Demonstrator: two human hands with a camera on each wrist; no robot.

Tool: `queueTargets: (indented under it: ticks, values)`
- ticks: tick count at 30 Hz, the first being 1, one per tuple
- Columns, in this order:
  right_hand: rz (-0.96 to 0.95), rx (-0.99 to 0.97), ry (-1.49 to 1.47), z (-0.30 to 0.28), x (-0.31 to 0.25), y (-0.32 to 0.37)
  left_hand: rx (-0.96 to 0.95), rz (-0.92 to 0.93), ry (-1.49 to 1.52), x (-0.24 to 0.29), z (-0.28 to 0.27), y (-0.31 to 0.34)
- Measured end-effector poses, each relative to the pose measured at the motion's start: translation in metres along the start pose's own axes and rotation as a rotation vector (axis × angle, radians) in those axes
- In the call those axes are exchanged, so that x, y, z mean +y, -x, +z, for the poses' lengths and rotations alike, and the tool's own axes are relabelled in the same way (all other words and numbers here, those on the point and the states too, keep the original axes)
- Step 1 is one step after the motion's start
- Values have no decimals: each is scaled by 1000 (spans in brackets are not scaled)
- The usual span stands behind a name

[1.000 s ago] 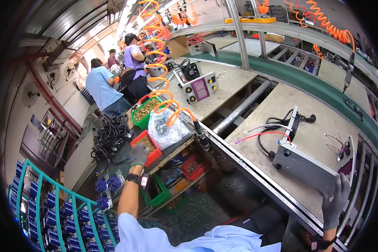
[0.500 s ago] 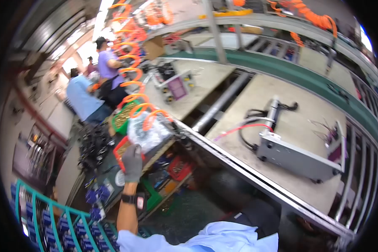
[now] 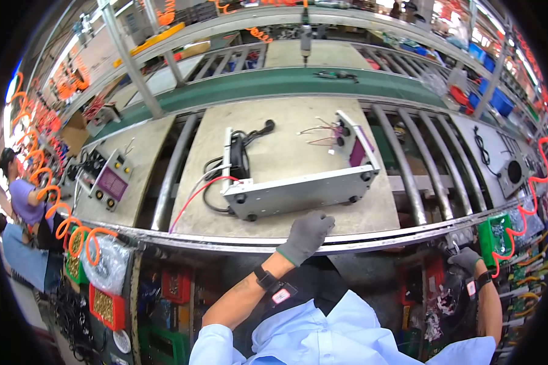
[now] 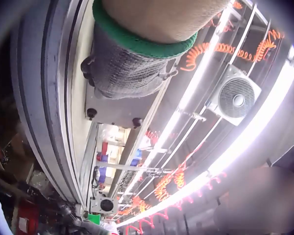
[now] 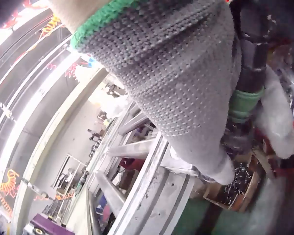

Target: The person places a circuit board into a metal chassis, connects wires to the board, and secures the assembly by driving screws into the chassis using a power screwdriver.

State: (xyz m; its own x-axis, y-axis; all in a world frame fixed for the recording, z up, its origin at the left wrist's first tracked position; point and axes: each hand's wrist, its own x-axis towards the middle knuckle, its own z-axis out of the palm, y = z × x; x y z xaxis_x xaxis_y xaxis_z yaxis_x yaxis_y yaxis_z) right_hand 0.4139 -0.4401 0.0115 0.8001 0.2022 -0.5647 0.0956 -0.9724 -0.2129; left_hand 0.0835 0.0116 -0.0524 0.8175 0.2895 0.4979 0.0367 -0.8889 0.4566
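Note:
My left hand [image 3: 310, 234], in a grey knit glove, is at the front edge of the pale board [image 3: 195, 210], just before a grey metal chassis [image 3: 304, 194]. Its fingers look bent in the head view; whether something small is inside them I cannot tell. The chassis stands with rubber feet facing me, a power cord [image 3: 240, 155] at its left end and a purple front panel [image 3: 360, 146] at its right. Low at the right, my gloved right hand [image 3: 467, 260] grips a black air screwdriver with a green band [image 5: 246, 100], thumb and fingers on opposite sides of it.
Steel rollers [image 3: 420, 176] flank the board. Another unit with a purple panel [image 3: 111, 182] stands left. A red bin of brass-coloured screws [image 3: 106, 307] is low left; a green bin [image 3: 498, 237] is by the right hand. A red coiled hose [image 3: 532, 201] hangs at right.
The head view has swung right. My left hand has left the red screw bin and come before the chassis. My right hand has gone from the chassis's right end to the screwdriver.

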Motion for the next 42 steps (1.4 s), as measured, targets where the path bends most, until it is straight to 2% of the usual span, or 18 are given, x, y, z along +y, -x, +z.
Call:
queueTargets:
  ticks: [2,4,5,8,9,10,12,15,19,22,25,26,28,29,33,36,39,42]
  values:
    - [15,85,0,5,-13,40,27,32,-29,0,13,-9]
    - [-9,-80,-151,14,6,55,49,30,9,-4,17,-7]
    - [-46,-42,-89,24,17,65,59,28,25,-6,18,-5]
    - [-229,-114,-251,42,-4,127,81,-64,79,-3,13,-3]
    - [-254,-135,-312,47,-20,146,38,-193,188,-5,13,-1]
    - [-279,-155,-377,51,-39,164,64,-207,195,-6,12,0]
    - [-108,-256,-420,57,-67,181,124,-233,206,-10,8,1]
    - [-232,-277,-627,91,-100,177,55,-277,188,-7,-8,-3]
    - [-328,-296,-698,130,-142,154,9,-343,184,-5,-19,-1]
    - [-329,-315,-727,148,-158,143,159,-379,283,-9,-23,8]
    - [-256,-369,-771,154,-170,139,97,-836,623,-1,-39,17]
    - [-229,-390,-783,156,-173,138,43,-898,679,3,-45,18]
    - [-425,-223,-578,173,-170,122,-56,-1017,794,10,-53,19]
    - [-530,-139,-477,182,-172,116,11,-1017,954,15,-47,23]
    - [-693,-102,-586,203,-186,118,-35,-934,1091,21,-35,27]
    - [-471,-362,-608,200,-194,140,-47,-1005,1094,22,-34,27]
    - [-758,-293,-536,213,-200,151,28,-1022,1187,22,-41,35]
    - [-895,-298,-393,198,-226,177,91,-1023,1285,12,-52,49]
